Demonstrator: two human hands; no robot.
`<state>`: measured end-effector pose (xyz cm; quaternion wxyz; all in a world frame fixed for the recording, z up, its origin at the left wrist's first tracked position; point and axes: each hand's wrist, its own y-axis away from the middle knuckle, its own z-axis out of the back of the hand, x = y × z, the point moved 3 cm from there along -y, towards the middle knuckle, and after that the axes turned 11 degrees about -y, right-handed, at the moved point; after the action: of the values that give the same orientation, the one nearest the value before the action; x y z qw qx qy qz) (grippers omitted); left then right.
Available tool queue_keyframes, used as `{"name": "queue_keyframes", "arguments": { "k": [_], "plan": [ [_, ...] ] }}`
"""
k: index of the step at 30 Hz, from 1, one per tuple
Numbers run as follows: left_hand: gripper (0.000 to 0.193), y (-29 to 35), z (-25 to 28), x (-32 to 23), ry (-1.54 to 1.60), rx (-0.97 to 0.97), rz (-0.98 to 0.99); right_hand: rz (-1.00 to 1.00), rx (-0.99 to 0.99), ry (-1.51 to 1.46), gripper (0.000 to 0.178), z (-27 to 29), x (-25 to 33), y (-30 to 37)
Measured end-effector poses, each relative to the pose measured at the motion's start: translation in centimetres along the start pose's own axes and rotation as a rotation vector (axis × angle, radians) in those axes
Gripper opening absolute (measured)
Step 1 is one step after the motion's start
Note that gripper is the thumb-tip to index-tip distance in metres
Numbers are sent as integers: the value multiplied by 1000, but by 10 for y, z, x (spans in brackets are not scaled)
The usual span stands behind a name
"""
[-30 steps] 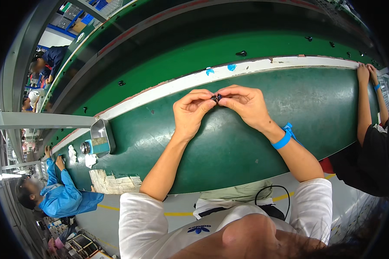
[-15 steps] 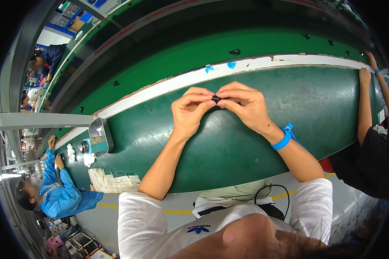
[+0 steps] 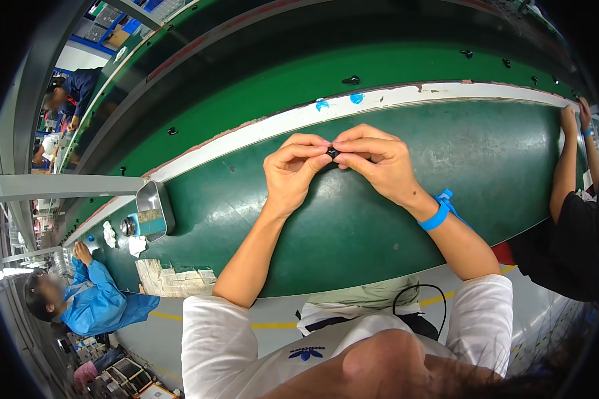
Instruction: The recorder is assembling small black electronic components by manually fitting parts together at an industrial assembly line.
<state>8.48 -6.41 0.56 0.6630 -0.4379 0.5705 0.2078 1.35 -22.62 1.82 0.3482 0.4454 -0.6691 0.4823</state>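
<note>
Black and glossy, a small part (image 3: 333,153), its shape hard to make out, is held by the left hand (image 3: 288,174) and right hand (image 3: 383,165), each grip pinched narrow, above the green table (image 3: 359,233).

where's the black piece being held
In the head view, the black piece is just right of centre, pinched between left hand and right hand over the green table.

The black pieces (image 3: 351,80) on the green belt (image 3: 266,93) have all slid leftward. Between the left grip (image 3: 291,174) and right grip (image 3: 378,163), the small black part (image 3: 333,153) shows a more compact outline than a second ago. The blue-clad co-worker's hands (image 3: 82,253), previously apart, are together, and the right-hand co-worker's hands (image 3: 568,118) sit further right.
</note>
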Motion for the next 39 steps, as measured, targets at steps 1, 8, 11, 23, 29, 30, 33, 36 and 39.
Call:
{"name": "queue_keyframes", "arguments": {
  "k": [1, 8, 11, 23, 29, 30, 33, 36, 39],
  "plan": [
    [16, 0, 0, -1, 8, -9, 13, -2, -1, 0, 18, 0, 1, 0],
    [16, -3, 2, 0, -25, 8, 0, 106, 51, 159, 17, 2, 3, -3],
    [16, -1, 3, 2, -36, 26, 11, 152, 59, 203, 18, 1, 5, -2],
    [16, -1, 6, 4, 11, 42, 43, 167, 74, 202, 19, 0, 6, -3],
    [14, -1, 4, 5, 55, 46, 66, 200, 67, 231, 18, 0, 8, -2],
    [14, -1, 3, 4, 55, 48, 65, 204, 73, 259, 17, 0, 9, -2],
    [13, -1, 3, 4, 39, 56, 102, 190, 69, 278, 15, 1, 9, -1],
    [13, -3, 3, 6, 49, 78, 101, 221, 89, 308, 14, 3, 7, -3],
    [12, -2, 5, 7, 38, 84, 115, 190, 90, 277, 15, 0, 3, -2]
  ]
}}
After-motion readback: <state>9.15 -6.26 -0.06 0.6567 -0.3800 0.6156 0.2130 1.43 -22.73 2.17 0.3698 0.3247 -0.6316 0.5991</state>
